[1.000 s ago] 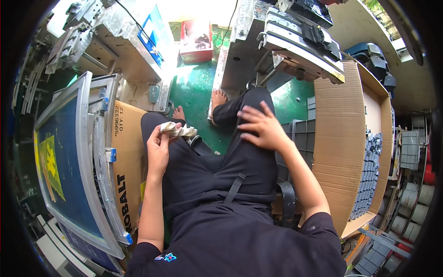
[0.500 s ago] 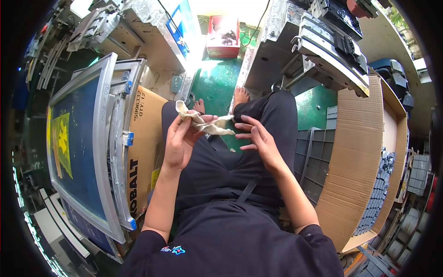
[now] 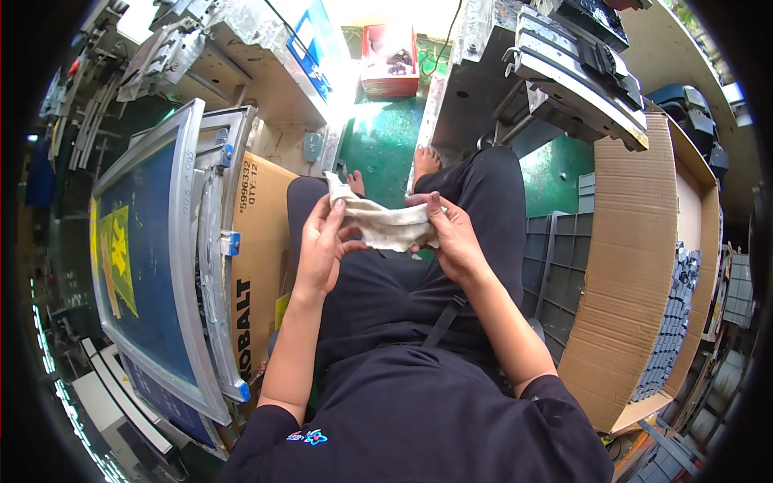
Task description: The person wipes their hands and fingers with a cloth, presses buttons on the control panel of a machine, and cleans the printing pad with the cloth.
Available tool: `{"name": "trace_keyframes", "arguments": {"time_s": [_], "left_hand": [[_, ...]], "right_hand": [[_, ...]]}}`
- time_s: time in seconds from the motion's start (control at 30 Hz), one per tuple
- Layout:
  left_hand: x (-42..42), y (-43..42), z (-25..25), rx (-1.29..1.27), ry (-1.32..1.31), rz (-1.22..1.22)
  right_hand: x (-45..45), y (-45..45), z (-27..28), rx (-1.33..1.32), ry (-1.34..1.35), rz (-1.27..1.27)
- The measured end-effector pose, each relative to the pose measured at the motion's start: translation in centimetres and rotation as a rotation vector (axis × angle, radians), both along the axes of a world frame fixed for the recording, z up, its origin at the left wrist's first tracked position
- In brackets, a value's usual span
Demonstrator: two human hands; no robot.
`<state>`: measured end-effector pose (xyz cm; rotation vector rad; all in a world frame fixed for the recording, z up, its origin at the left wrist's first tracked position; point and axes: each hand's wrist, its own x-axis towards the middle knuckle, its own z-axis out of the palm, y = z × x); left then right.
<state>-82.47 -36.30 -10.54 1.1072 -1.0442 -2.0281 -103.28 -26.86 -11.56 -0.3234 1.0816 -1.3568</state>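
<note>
A pale, smudged cloth point(image 3: 390, 228) hangs in the air between the two hands, above the gap between the thighs. Its long axis runs from side to side, across the body, dipping a little in the middle; the left end rises to a loose tip, and the right end lies slightly lower. Neither hand is nearer to it, since each has one end: from the left hand point(image 3: 322, 248) the cloth lies to the right, and from the right hand point(image 3: 459, 244) it lies to the left. The left grip is closed on the cloth near its raised tip, thumb in front, with the lower fingers curled beneath the edge. The right grip is closed too, the thumb pressing the other end against the fingers (some of these are hidden behind the fabric).

Under the cloth are the dark trousers point(image 3: 386, 302), knees spread, and beyond them the green floor point(image 3: 382, 149), where a red box point(image 3: 390, 86) sits farther off. To the left, well apart from the cloth, a framed screen point(image 3: 153, 249) leans beside a printed carton point(image 3: 262, 217). To the right are a grey crate point(image 3: 564, 258) and a tall cardboard box point(image 3: 624, 274) with rows of small grey parts point(image 3: 668, 330) inside.
</note>
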Motion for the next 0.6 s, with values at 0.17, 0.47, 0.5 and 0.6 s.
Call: {"name": "trace_keyframes", "arguments": {"time_s": [0.17, 0.47, 0.5, 0.6], "left_hand": [[-1.3, 1.2, -0.5, -0.467, -0.178, -0.058], [-1.5, 2.0, -0.6, -0.329, -0.293, -0.408], [-1.7, 2.1, -0.5, -0.401, -0.298, -0.405], [-1.5, 1.5, 0.5, -0.41, -0.423, -0.571]], "right_hand": [[-0.1, 0.2, 1.3, -0.027, 0.064, 0.055], [-2.6, -0.1, -0.1, -0.138, 0.745, 0.041], [-3.0, 0.0, 0.0, -0.147, 0.74, 0.043], [-3.2, 0.2, 0.4, -0.158, 0.664, 0.116]]}}
